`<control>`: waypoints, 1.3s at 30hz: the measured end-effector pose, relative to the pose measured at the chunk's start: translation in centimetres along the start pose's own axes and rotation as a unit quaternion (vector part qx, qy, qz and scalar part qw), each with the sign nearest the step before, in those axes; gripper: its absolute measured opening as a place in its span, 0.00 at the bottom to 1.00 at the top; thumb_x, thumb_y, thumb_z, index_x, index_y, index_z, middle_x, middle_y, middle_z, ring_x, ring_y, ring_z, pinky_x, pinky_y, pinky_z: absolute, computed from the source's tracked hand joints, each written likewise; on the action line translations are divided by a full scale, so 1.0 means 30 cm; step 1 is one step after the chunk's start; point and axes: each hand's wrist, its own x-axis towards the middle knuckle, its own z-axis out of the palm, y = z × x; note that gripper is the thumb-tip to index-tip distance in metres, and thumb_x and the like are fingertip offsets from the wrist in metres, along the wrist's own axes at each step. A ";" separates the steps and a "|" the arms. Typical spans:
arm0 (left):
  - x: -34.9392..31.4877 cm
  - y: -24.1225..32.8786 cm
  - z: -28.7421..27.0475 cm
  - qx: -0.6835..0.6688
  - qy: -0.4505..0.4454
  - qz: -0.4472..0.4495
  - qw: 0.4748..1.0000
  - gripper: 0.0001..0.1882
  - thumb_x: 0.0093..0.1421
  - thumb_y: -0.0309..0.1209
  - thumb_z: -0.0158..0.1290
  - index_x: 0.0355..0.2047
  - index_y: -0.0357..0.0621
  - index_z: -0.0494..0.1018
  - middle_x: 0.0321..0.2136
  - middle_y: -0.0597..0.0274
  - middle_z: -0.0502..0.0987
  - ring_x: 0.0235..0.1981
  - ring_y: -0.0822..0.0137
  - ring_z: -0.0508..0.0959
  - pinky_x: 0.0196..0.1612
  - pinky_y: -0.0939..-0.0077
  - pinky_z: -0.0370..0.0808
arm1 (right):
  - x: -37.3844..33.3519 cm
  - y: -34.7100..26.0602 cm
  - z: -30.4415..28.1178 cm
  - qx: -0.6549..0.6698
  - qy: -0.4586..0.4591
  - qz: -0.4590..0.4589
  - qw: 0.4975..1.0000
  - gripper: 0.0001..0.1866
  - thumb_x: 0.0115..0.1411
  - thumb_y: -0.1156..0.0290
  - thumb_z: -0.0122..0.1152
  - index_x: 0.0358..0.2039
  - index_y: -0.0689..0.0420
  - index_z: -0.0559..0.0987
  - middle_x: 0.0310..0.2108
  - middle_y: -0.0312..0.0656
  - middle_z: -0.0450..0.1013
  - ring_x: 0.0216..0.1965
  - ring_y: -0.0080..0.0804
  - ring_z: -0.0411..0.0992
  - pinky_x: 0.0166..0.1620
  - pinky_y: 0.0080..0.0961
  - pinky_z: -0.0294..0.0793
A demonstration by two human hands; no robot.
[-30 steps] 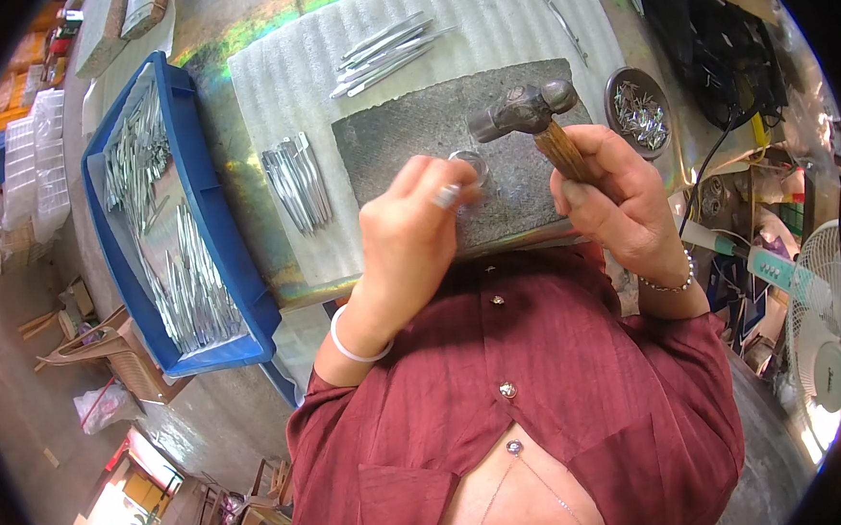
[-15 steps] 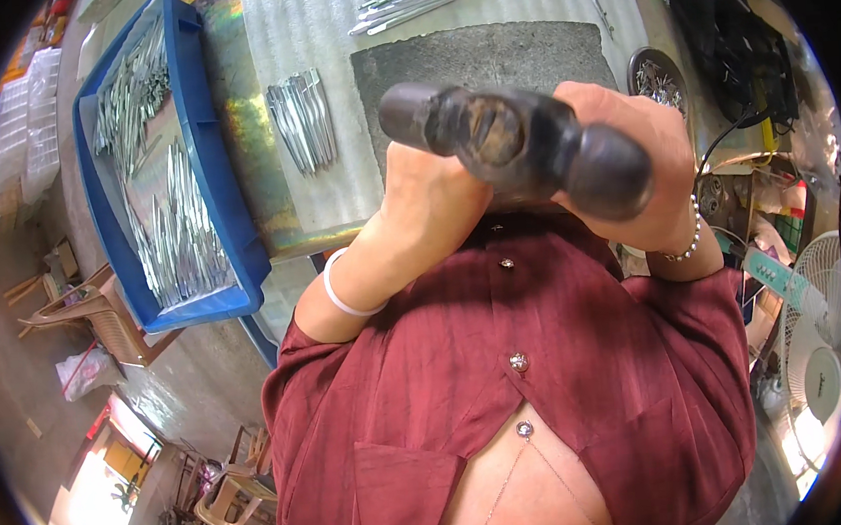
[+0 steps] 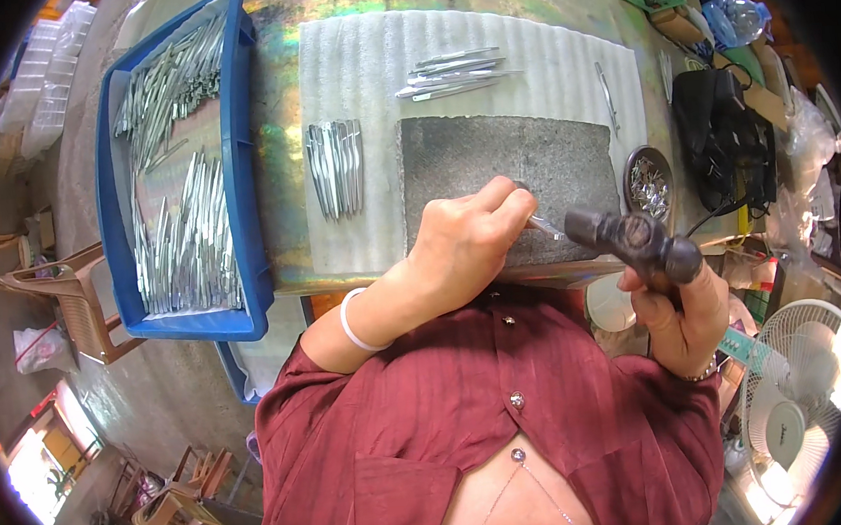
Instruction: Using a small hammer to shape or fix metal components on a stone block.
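My left hand (image 3: 472, 232), with a white band at the wrist, is closed over a dark grey slab (image 3: 490, 143). Its fingers pinch a slim silver metal tool (image 3: 545, 227), whose flat end sticks out to the right; the rest is hidden in the hand. To the right, my right hand (image 3: 686, 318) grips a ball-peen hammer (image 3: 636, 238) close below its dark head. The head is raised beside the slab, apart from the metal tool. A neat row of silver metal tools (image 3: 336, 171) lies left of the slab, and a looser pile (image 3: 457, 73) lies beyond it.
A blue tray (image 3: 244, 167) full of similar tools stands at the left. White foam sheet (image 3: 360, 54) lies under the slab. At the right are a round dish of small metal parts (image 3: 649, 187), a single thin tool (image 3: 607, 97), a black bag (image 3: 721, 133) and a fan (image 3: 786, 413).
The hammer has moved down and right, away from over the slab and my left hand. My left hand now shows with the metal tool over the slab. The view has shifted, showing more tabletop.
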 end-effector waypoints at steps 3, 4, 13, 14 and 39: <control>0.005 -0.008 -0.002 0.003 -0.016 -0.006 1.000 0.15 0.41 0.15 0.50 0.30 0.45 0.70 0.25 0.64 0.72 0.20 0.60 0.74 0.20 0.71 0.71 | 0.003 -0.018 -0.002 -0.060 -0.023 -0.042 0.997 0.21 0.51 0.81 0.61 0.47 0.68 0.70 0.40 0.55 0.74 0.32 0.41 0.77 0.34 0.25 0.76; 0.007 -0.008 -0.004 0.002 -0.016 -0.004 1.000 0.15 0.41 0.15 0.50 0.30 0.45 0.70 0.25 0.64 0.72 0.20 0.60 0.74 0.20 0.71 0.71 | 0.007 -0.021 -0.001 -0.061 -0.022 -0.041 0.997 0.21 0.51 0.81 0.61 0.47 0.68 0.70 0.40 0.55 0.74 0.32 0.41 0.77 0.34 0.25 0.76; 0.009 -0.005 -0.001 -0.003 -0.026 0.008 1.000 0.07 0.48 0.22 0.52 0.28 0.43 0.67 0.23 0.60 0.69 0.21 0.58 0.75 0.19 0.68 0.70 | -0.027 -0.151 -0.036 -0.160 0.045 -0.062 0.984 0.17 0.46 0.70 0.64 0.37 0.62 0.75 0.22 0.41 0.71 0.21 0.37 0.70 0.23 0.27 0.67; 0.009 0.004 -0.006 0.006 -0.027 0.004 1.000 0.07 0.48 0.22 0.52 0.28 0.43 0.67 0.23 0.60 0.68 0.21 0.58 0.75 0.19 0.68 0.70 | 0.032 -0.123 -0.038 -0.334 -0.118 -0.064 0.933 0.25 0.45 0.71 0.64 0.45 0.67 0.72 0.26 0.43 0.72 0.22 0.39 0.70 0.25 0.23 0.68; 0.061 0.024 -0.121 -0.672 0.057 -0.310 0.670 0.12 0.62 0.29 0.49 0.44 0.37 0.67 0.30 0.54 0.77 0.21 0.73 0.77 0.22 0.84 0.75 | 0.092 0.334 -0.012 -0.252 0.052 0.101 0.961 0.17 0.55 0.74 0.55 0.47 0.60 0.70 0.34 0.50 0.70 0.34 0.47 0.71 0.37 0.36 0.71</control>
